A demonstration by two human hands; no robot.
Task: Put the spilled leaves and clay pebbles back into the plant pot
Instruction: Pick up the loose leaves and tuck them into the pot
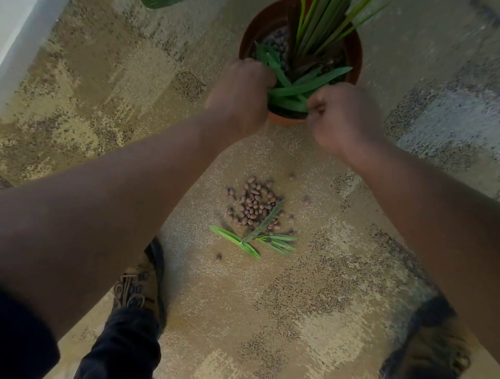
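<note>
A terracotta plant pot (pixel 354 51) stands on the carpet at the top, holding a plant with long green blades and brown pebbles. Over its near rim, my left hand (pixel 240 92) and my right hand (pixel 338 116) are both closed around a bunch of loose green leaves (pixel 297 86). Lower down on the carpet lies a pile of brown clay pebbles (pixel 254 203), with a few strays around it. Several spilled green leaves (pixel 257 238) lie just in front of the pile.
Patterned beige carpet (pixel 108 94) covers the floor. A white wall or skirting (pixel 13 40) runs along the top left. My left shoe (pixel 140 281) and right shoe (pixel 433 343) stand at the bottom. Another green leaf (pixel 159 2) peeks in at the top edge.
</note>
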